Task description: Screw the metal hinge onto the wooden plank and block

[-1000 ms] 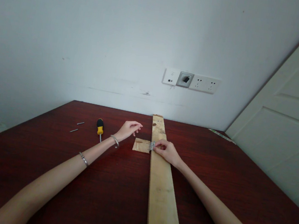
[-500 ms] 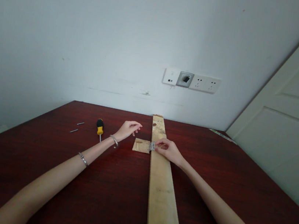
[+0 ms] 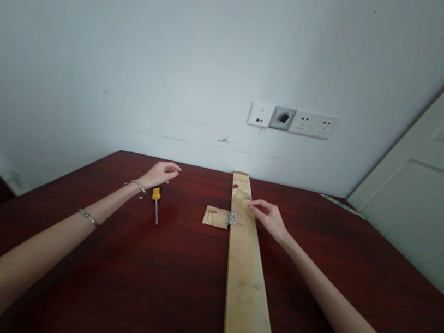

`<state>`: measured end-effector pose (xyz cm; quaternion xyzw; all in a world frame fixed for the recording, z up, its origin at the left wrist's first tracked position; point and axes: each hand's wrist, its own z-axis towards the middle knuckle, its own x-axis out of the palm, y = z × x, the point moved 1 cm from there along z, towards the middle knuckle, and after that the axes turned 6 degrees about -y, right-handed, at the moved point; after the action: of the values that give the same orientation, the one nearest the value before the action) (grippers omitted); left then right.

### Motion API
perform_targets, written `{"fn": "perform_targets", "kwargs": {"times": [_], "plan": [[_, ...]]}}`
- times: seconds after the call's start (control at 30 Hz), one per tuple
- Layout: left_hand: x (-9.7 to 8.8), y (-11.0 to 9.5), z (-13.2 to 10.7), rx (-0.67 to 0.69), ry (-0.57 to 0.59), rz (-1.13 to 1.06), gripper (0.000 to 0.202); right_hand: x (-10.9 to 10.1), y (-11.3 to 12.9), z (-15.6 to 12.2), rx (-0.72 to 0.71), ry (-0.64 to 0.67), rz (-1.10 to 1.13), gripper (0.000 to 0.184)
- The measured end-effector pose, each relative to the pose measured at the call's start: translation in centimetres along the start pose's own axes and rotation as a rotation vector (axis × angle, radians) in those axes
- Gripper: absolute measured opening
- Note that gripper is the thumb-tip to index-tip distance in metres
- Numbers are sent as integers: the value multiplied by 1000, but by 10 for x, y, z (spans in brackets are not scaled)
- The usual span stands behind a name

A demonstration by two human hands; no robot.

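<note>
A long pale wooden plank (image 3: 247,280) lies lengthwise on the dark red table (image 3: 148,277). A small metal hinge (image 3: 232,218) joins it to a small square wood piece (image 3: 215,217) on its left. My right hand (image 3: 269,217) hovers over the plank just right of the hinge, fingers loosely curled, holding nothing. My left hand (image 3: 158,174) is raised above the black and yellow handle of a screwdriver (image 3: 155,199), fingers apart and empty. Two bangles sit on my left arm.
The table's far edge meets a white wall with a row of sockets (image 3: 293,121). A white door (image 3: 434,185) stands at the right. A thin strip (image 3: 340,204) lies at the table's far right corner.
My left hand has swung left from beside the small wood piece to above the screwdriver. My right hand has lifted off the hinge. The view has shifted slightly left, hiding the loose screws.
</note>
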<state>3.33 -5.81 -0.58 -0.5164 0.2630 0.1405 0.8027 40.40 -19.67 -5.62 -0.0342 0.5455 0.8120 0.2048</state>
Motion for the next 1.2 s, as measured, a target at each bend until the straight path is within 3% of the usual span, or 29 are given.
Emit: {"fn": "perform_targets", "kwargs": {"times": [0.13, 0.2, 0.3, 0.4, 0.57, 0.83, 1.07, 1.2], "plan": [[-58, 40, -3, -57, -83, 374, 34, 1, -4, 1, 18, -3, 23, 18], [-82, 58, -8, -125, -58, 506, 31, 2, -8, 2, 26, 4, 26, 18], [-108, 77, -18, -242, 137, 543, 32, 2, -12, 2, 28, 24, 14, 18], [-121, 87, -29, -282, 348, 549, 36, 1, -13, 1, 15, 37, -20, 19], [-124, 94, -43, -319, 448, 688, 44, 1, -13, 0, 7, 56, -64, 19], [-119, 90, -49, -330, 433, 667, 21, 1, -15, 0, 8, 79, -59, 18], [-113, 75, -34, -185, 367, 666, 14, 2, -9, 1, 35, 56, -27, 19], [-89, 46, -14, -63, 356, 452, 19, 10, 2, 8, -6, 62, -51, 19]]}}
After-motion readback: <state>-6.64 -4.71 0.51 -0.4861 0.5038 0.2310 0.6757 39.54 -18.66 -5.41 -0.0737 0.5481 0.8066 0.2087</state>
